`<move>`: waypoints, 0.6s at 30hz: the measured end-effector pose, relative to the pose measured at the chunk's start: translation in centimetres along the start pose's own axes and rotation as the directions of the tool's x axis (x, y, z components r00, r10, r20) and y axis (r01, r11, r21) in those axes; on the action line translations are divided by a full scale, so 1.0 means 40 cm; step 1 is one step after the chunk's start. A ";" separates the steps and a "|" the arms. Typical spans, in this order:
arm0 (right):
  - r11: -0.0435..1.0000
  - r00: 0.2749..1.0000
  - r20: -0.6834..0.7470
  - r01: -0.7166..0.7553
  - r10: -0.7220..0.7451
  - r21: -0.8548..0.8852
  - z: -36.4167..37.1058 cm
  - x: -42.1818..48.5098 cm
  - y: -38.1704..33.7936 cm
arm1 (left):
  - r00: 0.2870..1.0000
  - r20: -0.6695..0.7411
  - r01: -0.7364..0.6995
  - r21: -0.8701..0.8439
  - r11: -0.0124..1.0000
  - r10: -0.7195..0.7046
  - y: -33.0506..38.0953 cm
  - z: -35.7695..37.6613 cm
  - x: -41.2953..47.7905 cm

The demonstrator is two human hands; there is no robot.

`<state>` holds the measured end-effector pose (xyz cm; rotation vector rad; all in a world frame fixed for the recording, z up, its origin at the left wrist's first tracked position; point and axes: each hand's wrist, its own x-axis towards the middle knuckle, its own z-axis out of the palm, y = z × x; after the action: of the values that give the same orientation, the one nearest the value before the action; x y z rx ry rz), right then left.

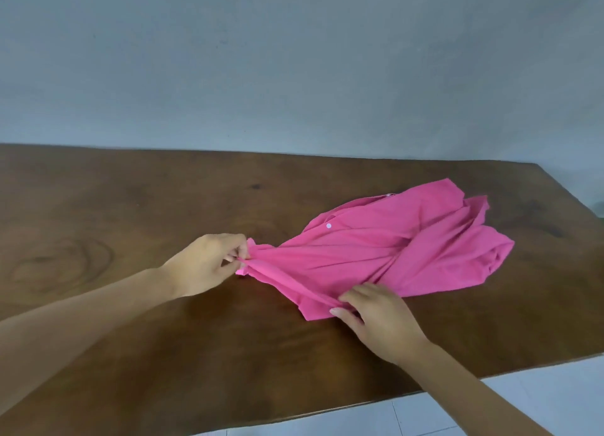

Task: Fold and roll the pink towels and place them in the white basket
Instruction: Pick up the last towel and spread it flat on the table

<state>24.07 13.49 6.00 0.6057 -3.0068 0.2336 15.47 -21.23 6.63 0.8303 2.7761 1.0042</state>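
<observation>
Pink towel (392,249) crumpled on bench (114,206), long axis 9-to-3 o'clock. Left grip (206,265) pinches 9 o'clock corner. Right grip (382,321) grasps 6 o'clock hem. Bulk toward 2 o'clock, nearer right grip.

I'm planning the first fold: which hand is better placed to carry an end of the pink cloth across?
Probably left: the left hand pinches the pink cloth at its stretched-out end, while the right hand grips the near edge, better suited to anchoring it.
</observation>
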 end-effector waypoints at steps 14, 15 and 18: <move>1.000 0.997 0.081 -0.001 0.001 -0.001 -0.047 0.395 0.145 | 0.992 -0.004 0.122 0.221 0.968 -0.124 -0.035 -0.008 -0.167; 1.000 0.995 0.099 -0.003 0.005 -0.022 -0.039 0.405 0.152 | 0.986 0.002 0.161 0.228 0.960 -0.166 -0.040 -0.012 -0.178; 0.996 0.996 0.092 0.014 -0.005 -0.092 -0.019 0.419 0.167 | 0.956 0.052 0.270 0.229 0.935 -0.289 -0.044 -0.021 -0.196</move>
<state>6.07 13.32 7.43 0.6391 -3.0805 0.0672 21.12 -26.86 5.35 0.4611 2.8569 0.6081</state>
